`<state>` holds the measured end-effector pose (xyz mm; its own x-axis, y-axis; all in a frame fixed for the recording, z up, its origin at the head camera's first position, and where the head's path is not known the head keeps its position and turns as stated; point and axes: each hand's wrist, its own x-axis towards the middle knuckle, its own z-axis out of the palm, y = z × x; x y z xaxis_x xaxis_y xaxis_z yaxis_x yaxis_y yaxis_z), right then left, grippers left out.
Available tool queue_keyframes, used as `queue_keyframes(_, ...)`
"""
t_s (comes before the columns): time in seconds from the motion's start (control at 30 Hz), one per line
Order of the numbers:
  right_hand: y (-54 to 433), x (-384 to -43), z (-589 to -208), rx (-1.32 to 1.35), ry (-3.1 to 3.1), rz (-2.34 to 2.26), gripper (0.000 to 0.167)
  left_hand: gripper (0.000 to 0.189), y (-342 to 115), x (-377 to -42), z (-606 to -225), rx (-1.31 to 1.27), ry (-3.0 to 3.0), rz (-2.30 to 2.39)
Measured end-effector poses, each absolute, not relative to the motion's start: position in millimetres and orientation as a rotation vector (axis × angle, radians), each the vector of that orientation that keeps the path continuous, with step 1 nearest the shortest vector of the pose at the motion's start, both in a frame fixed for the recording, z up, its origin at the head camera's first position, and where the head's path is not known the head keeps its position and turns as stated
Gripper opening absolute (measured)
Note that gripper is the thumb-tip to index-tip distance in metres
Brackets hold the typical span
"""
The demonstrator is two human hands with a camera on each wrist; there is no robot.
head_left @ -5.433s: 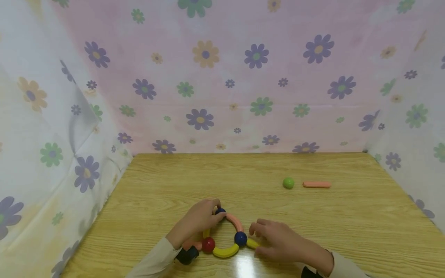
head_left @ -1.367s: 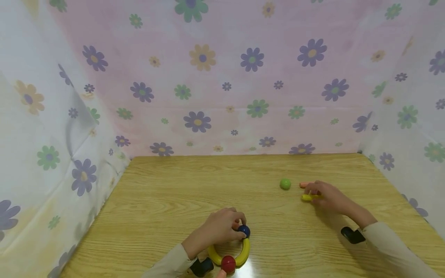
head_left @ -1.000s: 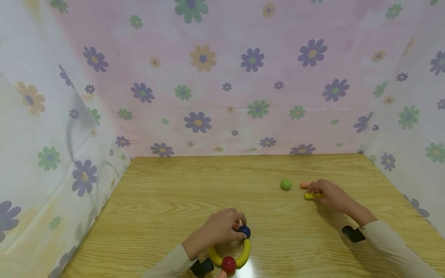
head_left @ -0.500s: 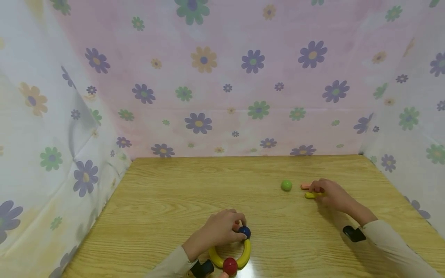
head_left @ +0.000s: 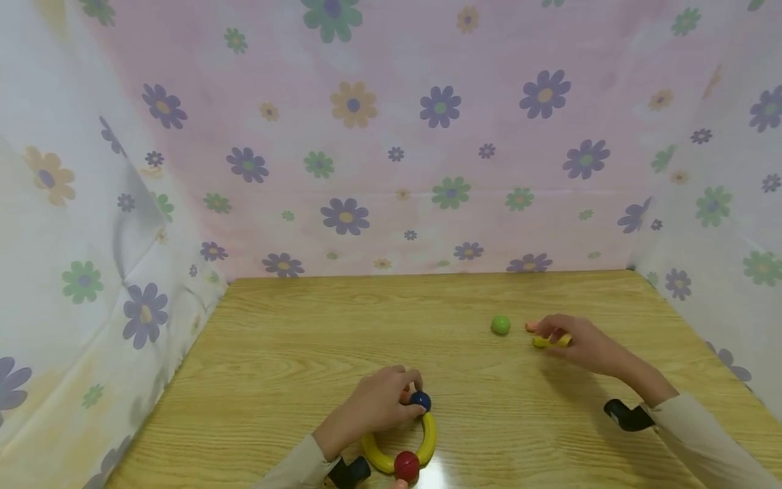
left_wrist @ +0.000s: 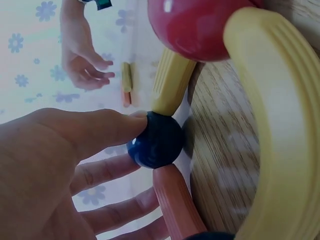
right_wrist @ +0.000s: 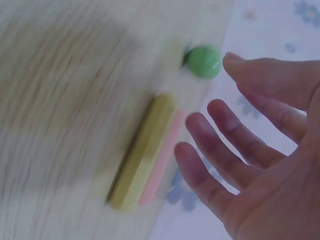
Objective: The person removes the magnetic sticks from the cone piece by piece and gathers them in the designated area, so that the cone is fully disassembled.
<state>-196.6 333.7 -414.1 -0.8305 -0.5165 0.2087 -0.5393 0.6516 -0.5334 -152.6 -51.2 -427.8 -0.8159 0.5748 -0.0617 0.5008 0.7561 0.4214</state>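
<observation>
My left hand point(head_left: 408, 395) is curled over a blue ball point(head_left: 419, 401) at the top of a toy ring. In the left wrist view the thumb of the left hand point(left_wrist: 136, 150) touches that blue ball point(left_wrist: 156, 141), which joins a yellow stick point(left_wrist: 171, 82) and a pink stick point(left_wrist: 175, 200). A red ball point(head_left: 406, 465) sits between yellow curved pieces point(head_left: 427, 435). At the right, my right hand point(head_left: 552, 333) hovers with spread fingers over a short yellow stick point(head_left: 542, 342) lying beside a pink stick point(head_left: 530, 327). The right hand point(right_wrist: 205, 105) holds nothing; the yellow stick point(right_wrist: 142, 155) lies free.
A green ball point(head_left: 501, 324) lies just left of the two sticks, also blurred as the green ball point(right_wrist: 202, 61) in the right wrist view. The wooden table point(head_left: 318, 339) is walled by flowered cloth point(head_left: 391, 149) at the back and both sides.
My right hand took a short yellow stick from the ring and carried it right, beside the pink stick; its fingers now spread off it. The ring and left hand shifted nearer.
</observation>
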Motion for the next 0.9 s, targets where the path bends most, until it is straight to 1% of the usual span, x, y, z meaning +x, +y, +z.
queue_keyframes(0.23, 301, -176, -401, 1.127, -2.788, 1.096, 0.024, 0.025, -57, -153, -428, 0.851, 2.772, 0.577)
queue_keyframes(0.47, 272, -156, -393, 1.235, -2.865, 1.152, 0.021, 0.027, -60, -155, -430, 0.868, 2.799, 0.546)
queue_keyframes(0.9, 232, -141, -404, 1.399, -2.912, 1.242, 0.016, 0.027, -65, -157, -430, 0.842, 2.801, 0.581)
